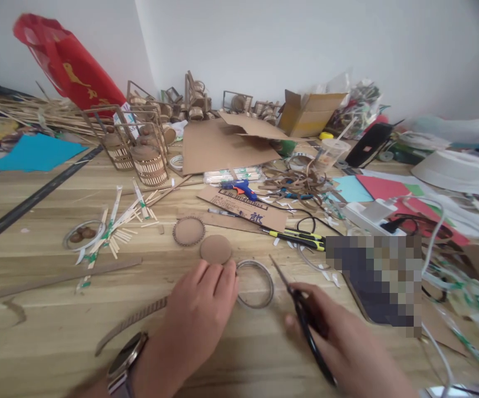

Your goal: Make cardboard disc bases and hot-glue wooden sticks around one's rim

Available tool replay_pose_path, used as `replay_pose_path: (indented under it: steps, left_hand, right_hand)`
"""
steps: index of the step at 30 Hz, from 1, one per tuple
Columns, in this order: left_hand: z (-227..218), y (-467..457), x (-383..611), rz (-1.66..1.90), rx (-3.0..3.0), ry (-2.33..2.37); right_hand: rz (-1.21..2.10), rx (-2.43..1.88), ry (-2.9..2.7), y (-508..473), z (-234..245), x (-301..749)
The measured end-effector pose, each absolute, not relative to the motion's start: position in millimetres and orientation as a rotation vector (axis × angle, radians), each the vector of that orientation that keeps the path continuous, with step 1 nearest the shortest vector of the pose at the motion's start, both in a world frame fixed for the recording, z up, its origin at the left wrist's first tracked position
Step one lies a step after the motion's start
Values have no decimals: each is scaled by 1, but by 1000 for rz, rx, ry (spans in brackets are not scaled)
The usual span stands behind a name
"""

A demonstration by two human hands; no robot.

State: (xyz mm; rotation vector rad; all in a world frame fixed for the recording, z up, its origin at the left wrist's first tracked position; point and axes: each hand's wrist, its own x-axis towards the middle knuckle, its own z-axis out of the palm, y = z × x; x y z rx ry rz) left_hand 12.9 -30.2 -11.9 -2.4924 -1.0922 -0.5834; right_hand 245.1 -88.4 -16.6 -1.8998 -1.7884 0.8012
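My left hand (206,298) reaches over the table with its fingers bent and close together at the near edge of a round cardboard disc (215,249). Its thumb and fingertips are mostly hidden. From beneath that hand a ribbed cardboard strip (134,325) runs out to the left. My right hand (326,326) is closed around black-handled scissors (306,318), whose blades point away and to the left. Between the hands lies a grey tape ring (255,283). Behind the disc is another cardboard disc edged with a corrugated strip (188,231).
A blue glue gun (243,189), yellow-black utility knives (297,239) and cardboard sheets (227,146) lie farther back. Small stick-sided baskets (150,166) stand at back left. On the right are a partly pixelated dark flat object (372,287), a power strip (368,218) and cables.
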Motion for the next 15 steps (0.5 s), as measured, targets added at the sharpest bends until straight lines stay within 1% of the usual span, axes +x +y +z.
replay_pose_path:
  steps: [2, 3, 5, 8, 12, 13, 15]
  left_hand:
    - [-13, -30, 16, -480, -2562, -1078]
    - [-13, -30, 17, -421, -2604, -1069]
    - [-14, -31, 20, -320, -2671, -1068]
    - [-14, -30, 22, -207, -2727, -1099]
    - [-15, -27, 22, -111, -2763, -1180]
    - [-15, -26, 22, -98, -2761, -1200]
    - [-15, -23, 22, -80, -2750, -1229]
  right_hand:
    - [397, -1978, -1820, -81, -29, 264]
    - [272, -2020, -1835, -80, -36, 270]
    - [132, -2065, -1885, -79, -43, 279]
    - [-42, -2051, -1961, -80, -40, 292]
    - [-483, -2129, -1884, -82, -24, 324]
    - [-554, -2175, -1851, -83, -23, 333]
    - [-582, -2243, -1823, -84, -26, 347]
